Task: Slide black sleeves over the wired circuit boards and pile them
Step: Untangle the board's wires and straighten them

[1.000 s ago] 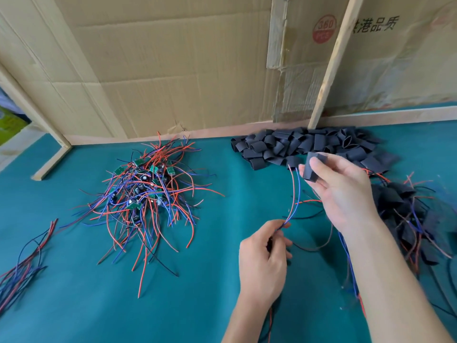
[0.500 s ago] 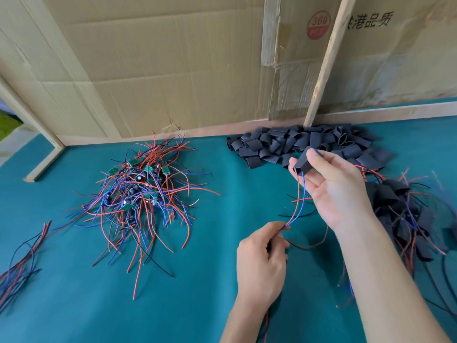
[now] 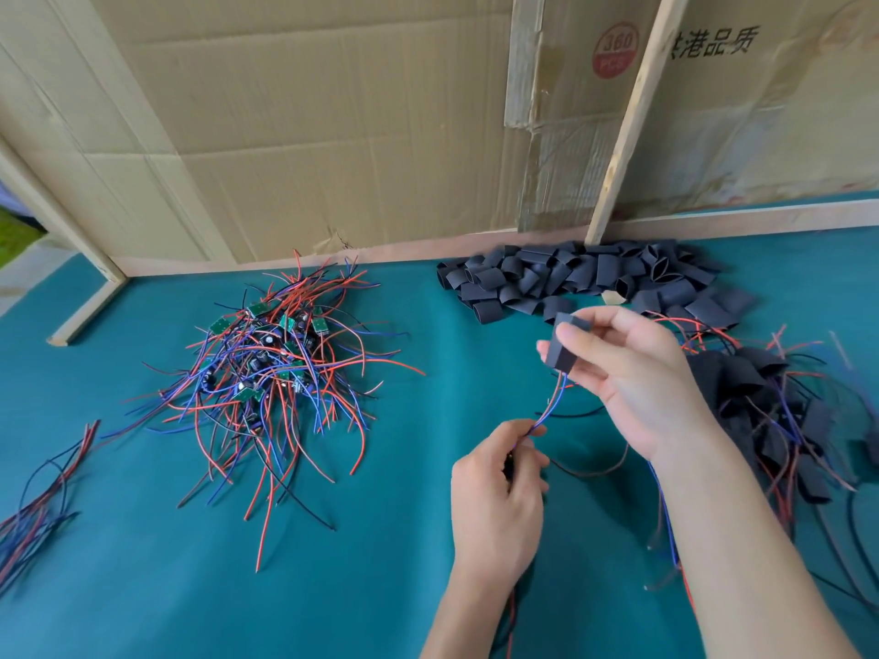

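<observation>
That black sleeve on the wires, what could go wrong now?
The right hand pinches the black sleeve while the left hand grips the red and blue wires; a hard tug might strain them. Wires trailing toward the finished pile could also snag there.

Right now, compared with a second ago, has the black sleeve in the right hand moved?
Yes. The black sleeve has slid down the wires toward the left hand, away from the loose sleeve pile.

Right hand [image 3: 632,373] raised, fingers pinching; left hand [image 3: 499,487] lower, fisted.
</observation>
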Demonstrator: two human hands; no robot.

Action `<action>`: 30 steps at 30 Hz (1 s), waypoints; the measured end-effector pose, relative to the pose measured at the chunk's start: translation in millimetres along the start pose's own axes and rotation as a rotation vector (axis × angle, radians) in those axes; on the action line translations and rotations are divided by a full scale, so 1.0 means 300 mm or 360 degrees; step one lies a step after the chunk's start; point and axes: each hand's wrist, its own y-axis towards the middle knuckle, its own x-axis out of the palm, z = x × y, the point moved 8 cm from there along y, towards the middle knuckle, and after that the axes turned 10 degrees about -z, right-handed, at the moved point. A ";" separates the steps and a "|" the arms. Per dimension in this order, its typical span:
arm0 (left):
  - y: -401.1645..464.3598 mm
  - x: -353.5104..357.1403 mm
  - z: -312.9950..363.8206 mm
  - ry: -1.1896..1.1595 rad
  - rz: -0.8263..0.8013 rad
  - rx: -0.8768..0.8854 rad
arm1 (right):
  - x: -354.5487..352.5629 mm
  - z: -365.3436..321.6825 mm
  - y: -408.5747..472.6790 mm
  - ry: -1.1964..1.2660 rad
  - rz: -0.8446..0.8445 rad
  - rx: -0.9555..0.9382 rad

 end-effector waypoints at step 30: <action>-0.011 -0.061 -0.020 -0.0257 0.0301 0.0029 | 0.049 0.141 -0.045 -0.0436 0.0122 0.0196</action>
